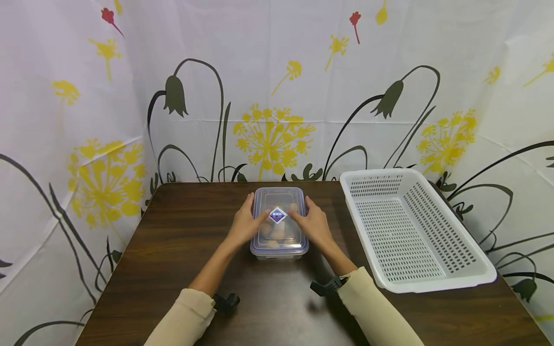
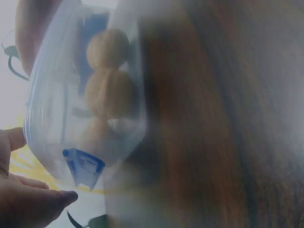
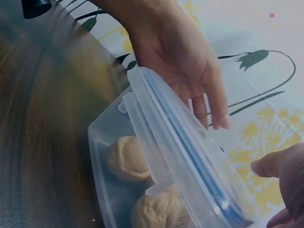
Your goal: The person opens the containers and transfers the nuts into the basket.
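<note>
Box: a clear plastic box (image 1: pixel 279 223) sits in the middle of the dark brown counter (image 1: pixel 173 269). It is just left of the basket.
Lid: the see-through lid (image 1: pixel 279 197) has a blue rim and lies on top of the box. A small blue and white sticker (image 1: pixel 277 215) is in the middle of the lid.
Inside the box: round light brown lumps (image 3: pixel 126 159) that look like walnuts. You can see them through the wall in both wrist views.
Clip: a blue clip (image 2: pixel 83 166) shows at one end of the lid in the left wrist view.
Left hand: the left hand (image 1: pixel 246 223) lies on the left side of the lid. Its grip is spread, with the fingers nearly straight and the thumb on top near the sticker.
Right hand: the right hand (image 1: pixel 313 223) lies on the right side of the lid. Its grip is spread too, fingers straight along the edge, thumb pointing at the sticker.
Basket: a white basket (image 1: pixel 415 230) with little holes stands on the right part of the counter.
Sleeves: both arms wear cream sleeves (image 1: pixel 372 307).
Behind: a white curtain (image 1: pixel 277 96) with yellow flowers and dark stems hangs on the far side.
</note>
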`<state>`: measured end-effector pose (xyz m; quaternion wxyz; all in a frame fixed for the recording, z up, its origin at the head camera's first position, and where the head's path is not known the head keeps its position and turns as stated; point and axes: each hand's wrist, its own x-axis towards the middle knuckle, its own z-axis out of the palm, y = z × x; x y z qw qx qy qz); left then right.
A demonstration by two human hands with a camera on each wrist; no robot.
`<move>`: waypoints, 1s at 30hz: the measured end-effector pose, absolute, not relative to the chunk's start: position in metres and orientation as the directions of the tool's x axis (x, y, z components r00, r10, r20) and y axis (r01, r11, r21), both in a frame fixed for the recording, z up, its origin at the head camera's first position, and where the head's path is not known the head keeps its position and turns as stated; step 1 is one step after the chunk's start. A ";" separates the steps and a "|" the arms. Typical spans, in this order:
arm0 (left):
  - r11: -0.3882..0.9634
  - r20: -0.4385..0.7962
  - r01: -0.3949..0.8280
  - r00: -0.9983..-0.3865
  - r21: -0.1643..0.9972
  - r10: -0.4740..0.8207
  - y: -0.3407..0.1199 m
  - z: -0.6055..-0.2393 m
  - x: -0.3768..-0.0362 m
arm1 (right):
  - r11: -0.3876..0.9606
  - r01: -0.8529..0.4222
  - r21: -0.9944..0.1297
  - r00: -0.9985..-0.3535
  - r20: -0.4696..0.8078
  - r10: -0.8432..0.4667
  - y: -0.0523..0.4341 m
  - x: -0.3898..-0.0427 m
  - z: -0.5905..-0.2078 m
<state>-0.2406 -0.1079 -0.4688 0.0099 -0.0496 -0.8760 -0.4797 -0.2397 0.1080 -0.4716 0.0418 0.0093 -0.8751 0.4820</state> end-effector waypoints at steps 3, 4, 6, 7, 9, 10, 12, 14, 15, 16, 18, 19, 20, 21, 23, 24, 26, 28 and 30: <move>0.462 0.010 0.042 -0.997 0.886 0.071 -0.110 -0.469 -0.241 | 0.551 -0.043 -0.834 -0.998 0.063 0.018 0.107 -0.243 -0.471; 0.435 -0.002 0.029 -0.998 0.900 0.071 -0.111 -0.469 -0.241 | 0.557 -0.045 -0.829 -0.998 0.064 0.016 0.107 -0.244 -0.471; 0.375 -0.014 0.015 -0.997 0.927 0.075 -0.111 -0.470 -0.243 | 0.570 -0.054 -0.820 -0.997 0.071 0.007 0.107 -0.246 -0.470; 0.342 -0.019 0.009 -0.997 0.940 0.080 -0.111 -0.470 -0.244 | 0.573 -0.061 -0.817 -0.997 0.075 0.002 0.106 -0.246 -0.470; 0.303 -0.017 0.012 -0.996 0.953 0.091 -0.111 -0.470 -0.245 | 0.578 -0.072 -0.813 -0.996 0.085 -0.005 0.106 -0.247 -0.470; 0.288 -0.016 0.013 -0.995 0.957 0.098 -0.110 -0.470 -0.245 | 0.580 -0.076 -0.811 -0.996 0.089 -0.007 0.106 -0.248 -0.470; 0.266 -0.017 0.013 -0.994 0.964 0.112 -0.110 -0.471 -0.246 | 0.584 -0.080 -0.808 -0.996 0.090 -0.012 0.105 -0.248 -0.470; 0.253 -0.023 0.008 -0.992 0.968 0.120 -0.110 -0.471 -0.247 | 0.588 -0.079 -0.805 -0.996 0.087 -0.015 0.105 -0.249 -0.470; 0.252 -0.025 0.006 -0.992 0.968 0.121 -0.110 -0.470 -0.247 | 0.592 -0.084 -0.801 -0.996 0.091 -0.018 0.105 -0.250 -0.470; 0.251 -0.029 0.002 -0.992 0.968 0.119 -0.109 -0.470 -0.247 | 0.594 -0.083 -0.800 -0.996 0.090 -0.019 0.105 -0.250 -0.470; 0.252 -0.035 -0.005 -0.993 0.968 0.115 -0.108 -0.469 -0.247 | 0.593 -0.082 -0.801 -0.996 0.087 -0.019 0.105 -0.251 -0.471; 0.257 -0.037 -0.007 -0.993 0.966 0.111 -0.108 -0.468 -0.246 | 0.590 -0.080 -0.803 -0.996 0.086 -0.018 0.105 -0.251 -0.471; 0.260 -0.038 -0.008 -0.993 0.966 0.110 -0.108 -0.468 -0.246 | 0.589 -0.081 -0.804 -0.996 0.087 -0.017 0.105 -0.252 -0.471; 0.264 -0.038 -0.008 -0.993 0.964 0.109 -0.107 -0.467 -0.246 | 0.585 -0.082 -0.807 -0.996 0.090 -0.016 0.105 -0.251 -0.471; 0.271 -0.035 -0.005 -0.994 0.963 0.108 -0.107 -0.466 -0.246 | 0.577 -0.080 -0.813 -0.996 0.089 -0.012 0.105 -0.251 -0.470; 0.276 -0.031 -0.001 -0.994 0.961 0.105 -0.106 -0.465 -0.245 | 0.576 -0.083 -0.813 -0.996 0.092 -0.013 0.105 -0.251 -0.469; 0.291 -0.015 0.014 -0.995 0.957 0.100 -0.106 -0.463 -0.245 | 0.577 -0.087 -0.812 -0.995 0.100 -0.009 0.105 -0.250 -0.467; 0.311 0.000 0.027 -0.996 0.950 0.085 -0.105 -0.460 -0.244 | 0.582 -0.090 -0.808 -0.994 0.109 -0.003 0.104 -0.248 -0.463; 0.331 0.011 0.032 -0.998 0.943 0.065 -0.105 -0.455 -0.243 | 0.593 -0.096 -0.800 -0.993 0.121 0.002 0.103 -0.247 -0.460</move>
